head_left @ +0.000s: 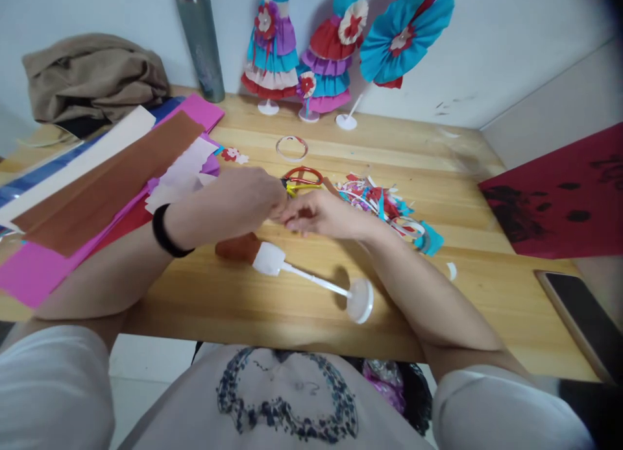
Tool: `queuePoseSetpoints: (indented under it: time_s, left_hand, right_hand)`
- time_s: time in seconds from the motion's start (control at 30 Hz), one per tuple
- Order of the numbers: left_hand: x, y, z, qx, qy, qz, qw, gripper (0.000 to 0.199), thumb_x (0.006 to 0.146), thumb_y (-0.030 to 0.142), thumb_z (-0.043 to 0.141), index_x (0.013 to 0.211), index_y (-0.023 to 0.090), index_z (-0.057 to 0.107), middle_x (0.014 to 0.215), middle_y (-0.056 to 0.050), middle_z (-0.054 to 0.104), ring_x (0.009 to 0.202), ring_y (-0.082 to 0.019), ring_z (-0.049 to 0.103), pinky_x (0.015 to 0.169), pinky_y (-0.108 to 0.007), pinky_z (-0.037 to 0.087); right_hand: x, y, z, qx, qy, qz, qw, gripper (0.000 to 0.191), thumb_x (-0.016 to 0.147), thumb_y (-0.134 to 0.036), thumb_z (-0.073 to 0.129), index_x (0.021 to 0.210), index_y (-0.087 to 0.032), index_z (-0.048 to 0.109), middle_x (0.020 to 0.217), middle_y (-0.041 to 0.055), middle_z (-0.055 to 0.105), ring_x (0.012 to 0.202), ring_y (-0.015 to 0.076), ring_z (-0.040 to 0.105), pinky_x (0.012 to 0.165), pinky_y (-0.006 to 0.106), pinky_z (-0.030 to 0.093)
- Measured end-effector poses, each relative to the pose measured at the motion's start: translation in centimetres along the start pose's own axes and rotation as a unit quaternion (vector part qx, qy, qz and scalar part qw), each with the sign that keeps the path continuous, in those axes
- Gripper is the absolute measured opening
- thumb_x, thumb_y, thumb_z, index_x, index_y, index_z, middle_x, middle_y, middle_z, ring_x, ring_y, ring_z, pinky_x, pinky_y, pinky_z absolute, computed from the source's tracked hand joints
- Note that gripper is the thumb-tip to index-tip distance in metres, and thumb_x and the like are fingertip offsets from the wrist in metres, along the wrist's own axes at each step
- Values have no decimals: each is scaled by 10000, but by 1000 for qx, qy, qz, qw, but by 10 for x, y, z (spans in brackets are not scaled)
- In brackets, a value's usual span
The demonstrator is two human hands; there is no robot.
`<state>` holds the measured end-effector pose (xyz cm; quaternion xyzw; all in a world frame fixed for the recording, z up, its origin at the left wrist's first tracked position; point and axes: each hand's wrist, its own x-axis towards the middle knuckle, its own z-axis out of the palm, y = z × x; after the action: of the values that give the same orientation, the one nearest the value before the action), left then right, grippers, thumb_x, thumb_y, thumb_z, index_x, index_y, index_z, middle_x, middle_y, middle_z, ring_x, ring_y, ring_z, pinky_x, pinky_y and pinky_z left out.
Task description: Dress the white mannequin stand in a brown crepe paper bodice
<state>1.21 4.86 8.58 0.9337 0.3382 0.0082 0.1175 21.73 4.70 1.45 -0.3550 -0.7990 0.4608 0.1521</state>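
Note:
My left hand [246,197] and my right hand [321,213] meet over the middle of the wooden table, fingertips together. The fingers of both are bent; anything between them is too small or hidden to make out. Just beyond them lie scissors [304,176] with red and yellow handles. Nearer to me a white stand [314,280] with a round base lies on its side, a white piece [268,258] and a brown piece [238,249] at its left end.
Coloured paper sheets [111,177] are stacked at the left. Paper scraps [374,197] and a tape roll [407,227] lie to the right. Dressed paper figures [272,54], a bottle [200,44] and brown cloth [97,73] stand along the wall. A phone [579,313] lies far right.

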Motion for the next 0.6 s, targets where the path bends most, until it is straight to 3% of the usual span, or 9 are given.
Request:
queuePoseSetpoints:
  time_s: [0.07,0.13,0.23,0.37,0.6]
  left_hand:
    - [12,-13,2,9,-49,-45,998,237,822,55,511,633,154,614,596,2,521,574,-122,420,609,-267,248]
    - [21,-23,6,-28,-55,-47,997,236,789,42,518,593,149,593,609,-4,518,613,-133,441,626,-268,250]
    - [29,-36,14,-77,-49,-21,996,228,747,34,530,553,154,547,621,-4,521,626,-136,412,636,-270,247]
    - [34,-41,26,-106,-81,21,991,275,722,29,527,502,164,432,550,19,411,588,-118,285,619,-283,189]
    - [40,-40,43,-154,-109,-3,982,253,644,38,600,520,175,426,541,34,366,559,-123,265,605,-305,141]
  right_hand:
    - [-3,7,-13,-117,95,23,988,123,794,-189,631,837,-119,723,813,69,725,701,168,622,670,283,457]
    - [-5,10,-20,-199,105,45,973,115,762,-116,629,813,-126,731,826,78,735,748,190,636,715,299,441]
    - [-4,9,-20,-270,69,64,958,141,755,-81,616,801,-147,731,841,82,729,768,199,638,718,296,432]
    - [1,3,-11,-326,40,82,941,152,775,-75,596,765,-168,715,858,95,718,811,217,631,715,300,419]
    - [3,6,-6,-407,10,56,912,207,863,-107,481,831,-136,684,925,134,699,775,209,599,638,315,332]
